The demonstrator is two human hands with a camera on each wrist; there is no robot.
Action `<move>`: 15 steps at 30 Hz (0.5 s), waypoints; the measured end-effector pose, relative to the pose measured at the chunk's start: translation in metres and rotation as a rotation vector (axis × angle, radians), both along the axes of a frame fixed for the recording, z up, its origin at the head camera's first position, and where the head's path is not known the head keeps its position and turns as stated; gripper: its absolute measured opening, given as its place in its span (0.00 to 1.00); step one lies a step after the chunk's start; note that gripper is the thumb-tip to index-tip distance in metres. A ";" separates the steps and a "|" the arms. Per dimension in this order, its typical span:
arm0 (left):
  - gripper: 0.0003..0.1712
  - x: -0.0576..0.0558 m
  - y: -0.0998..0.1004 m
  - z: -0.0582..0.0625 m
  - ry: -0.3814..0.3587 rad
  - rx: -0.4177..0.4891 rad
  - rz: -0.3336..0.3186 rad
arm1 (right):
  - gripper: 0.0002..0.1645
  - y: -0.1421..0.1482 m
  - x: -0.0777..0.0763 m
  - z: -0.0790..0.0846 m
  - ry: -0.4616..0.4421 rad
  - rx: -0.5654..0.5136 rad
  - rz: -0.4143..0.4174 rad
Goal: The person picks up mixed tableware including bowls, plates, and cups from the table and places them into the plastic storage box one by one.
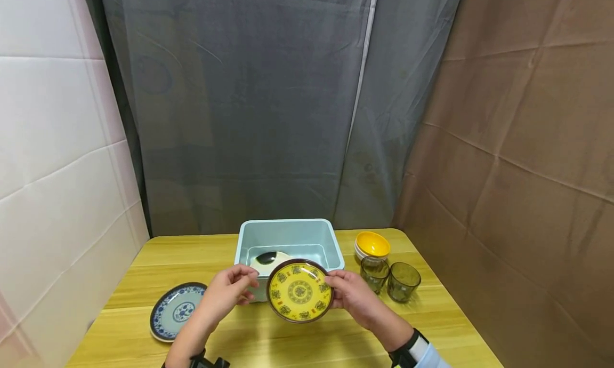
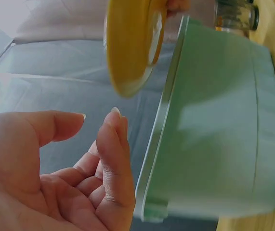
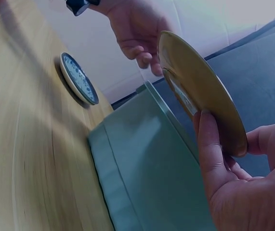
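Note:
A yellow patterned plate (image 1: 299, 292) with a dark brown rim is tilted up in front of the blue basin (image 1: 289, 226). My right hand (image 1: 352, 296) pinches its right edge, thumb on the face and fingers behind, as the right wrist view also shows (image 3: 253, 187). To the plate's left, my left hand (image 1: 230, 292) hovers apart from it, fingers loosely bent with a gap between thumb and forefinger; nothing is in that hand. Part of a white piece with a dark patch (image 1: 266, 258) lies in the basin, its lower side hidden by the yellow plate.
A blue-and-white plate (image 1: 178, 310) lies on the wooden table (image 1: 249, 338) at the left. Right of the basin are a yellow bowl (image 1: 373, 244) stacked on white, and two dark glass cups (image 1: 404, 281). Curtains stand behind and on both sides.

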State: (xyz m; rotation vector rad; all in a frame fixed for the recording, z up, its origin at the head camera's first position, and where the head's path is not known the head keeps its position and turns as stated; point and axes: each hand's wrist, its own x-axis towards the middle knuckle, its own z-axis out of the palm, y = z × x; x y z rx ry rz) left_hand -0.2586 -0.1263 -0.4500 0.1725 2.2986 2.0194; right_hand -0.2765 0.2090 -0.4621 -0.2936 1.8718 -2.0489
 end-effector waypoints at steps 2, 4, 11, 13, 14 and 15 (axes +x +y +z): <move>0.16 0.002 -0.008 0.000 0.005 -0.014 0.018 | 0.14 0.002 -0.001 0.000 -0.001 -0.001 -0.002; 0.16 0.002 -0.015 -0.001 0.006 -0.027 0.046 | 0.13 0.003 -0.001 0.000 -0.001 -0.003 -0.006; 0.16 0.006 -0.042 -0.007 -0.042 -0.120 0.151 | 0.12 0.012 -0.005 0.002 0.003 -0.002 -0.039; 0.16 0.007 -0.050 -0.010 -0.053 -0.141 0.162 | 0.12 0.014 -0.006 0.005 0.001 0.001 -0.047; 0.16 0.007 -0.054 -0.012 -0.058 -0.145 0.167 | 0.12 0.016 -0.006 0.006 0.000 0.002 -0.049; 0.16 0.008 -0.058 -0.015 -0.062 -0.146 0.173 | 0.12 0.017 -0.007 0.007 0.001 0.003 -0.050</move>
